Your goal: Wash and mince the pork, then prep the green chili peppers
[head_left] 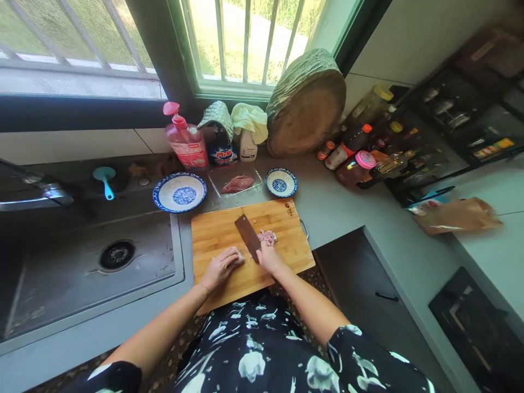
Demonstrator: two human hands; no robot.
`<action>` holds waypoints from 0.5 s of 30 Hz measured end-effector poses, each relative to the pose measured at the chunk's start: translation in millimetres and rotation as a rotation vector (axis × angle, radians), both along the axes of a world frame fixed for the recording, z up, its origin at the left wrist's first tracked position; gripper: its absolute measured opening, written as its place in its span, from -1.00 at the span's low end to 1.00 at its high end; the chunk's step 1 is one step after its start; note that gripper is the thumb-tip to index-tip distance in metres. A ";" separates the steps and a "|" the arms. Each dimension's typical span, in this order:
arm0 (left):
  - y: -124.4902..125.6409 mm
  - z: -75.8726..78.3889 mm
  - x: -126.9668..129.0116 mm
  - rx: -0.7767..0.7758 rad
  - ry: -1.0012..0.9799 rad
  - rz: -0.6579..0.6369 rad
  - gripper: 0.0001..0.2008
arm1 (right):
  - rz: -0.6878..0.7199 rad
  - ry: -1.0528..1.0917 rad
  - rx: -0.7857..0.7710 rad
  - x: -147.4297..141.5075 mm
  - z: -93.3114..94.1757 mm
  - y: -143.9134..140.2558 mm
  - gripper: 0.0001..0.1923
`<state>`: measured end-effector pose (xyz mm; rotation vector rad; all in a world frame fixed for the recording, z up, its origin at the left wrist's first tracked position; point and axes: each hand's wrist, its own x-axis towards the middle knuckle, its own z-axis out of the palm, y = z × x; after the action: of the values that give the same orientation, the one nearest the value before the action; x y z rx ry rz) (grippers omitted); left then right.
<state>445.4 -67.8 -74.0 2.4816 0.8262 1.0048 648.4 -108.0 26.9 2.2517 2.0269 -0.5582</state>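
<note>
A person stands at a grey kitchen tabletop [339, 213] below a barred window, seen from above, both bare arms reaching to the middle of the frame.

At centre lies a bamboo cutting board [216, 234]. The right hand [268, 257] is wrapped shut around the handle of a dark cleaver [248, 234], whose blade slants up and to the left across the board. The left hand [221, 266] rests just left of the blade, fingers curled down onto a small pale piece of meat [239, 257] and pinning it against the board. Just right of the blade, near the top of the right hand, sits a little heap of cut meat [267, 237].

Above the board, a clear tray [251, 184] holds a larger pink slab of raw meat [238, 183], flanked by a blue-and-white plate [180, 192] on the left and a smaller blue-and-white bowl [280, 182] on the right. At left is a steel sink [53, 273]. Behind stand a pink pump bottle [186, 141], a round wooden chopping block [306, 106] leaning on the wall, and sauce bottles to the upper right.

This looks like the slicing step, part way through: some meat is cut, a small piece is under the fingers, and the slab is untouched. The next cut seems to call for the blade to come down close beside the curled left fingertips, with them tucked clear of the edge.
</note>
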 end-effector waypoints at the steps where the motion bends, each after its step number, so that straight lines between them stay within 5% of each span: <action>1: -0.2 0.1 0.6 -0.004 0.002 0.004 -0.77 | -0.025 0.007 -0.002 5.5 1.5 -2.5 -0.71; 9: -1.9 12.1 2.3 -0.047 0.019 -0.011 -0.81 | -0.100 0.019 0.098 7.4 9.3 -8.6 -0.69; 15: -1.8 25.3 10.5 -0.047 0.118 -0.030 -0.78 | -0.142 0.337 0.008 21.5 -10.7 -12.4 -0.66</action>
<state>455.9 -69.6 -48.8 2.5250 0.8351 0.8260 669.8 -120.4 16.3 2.4609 2.0122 -1.0043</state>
